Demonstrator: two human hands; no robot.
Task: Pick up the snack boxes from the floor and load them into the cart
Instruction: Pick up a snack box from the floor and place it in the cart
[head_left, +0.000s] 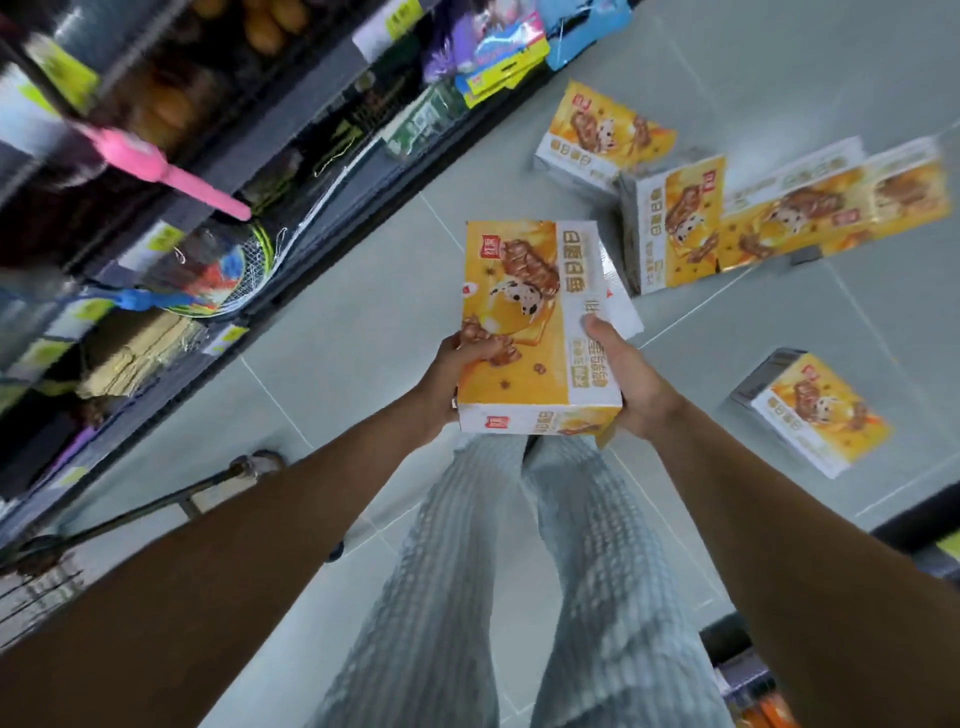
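I hold a yellow and white snack box (530, 322) in front of me above the floor, its printed face up. My left hand (457, 374) grips its left edge and my right hand (623, 379) grips its right edge, thumb on top. More of the same boxes lie on the grey tiled floor beyond: one at the far middle (602, 137), a leaning group to the right (779, 218), and a single box at the near right (815, 410). A metal bar and wire of the cart (156, 512) show at the lower left.
Store shelves (182, 156) packed with goods run along the left side, with a pink handle (171, 174) and netted rackets (228, 265) sticking out. My legs in light trousers (519, 571) stand below the box. A dark shelf base (924, 530) sits at the right edge.
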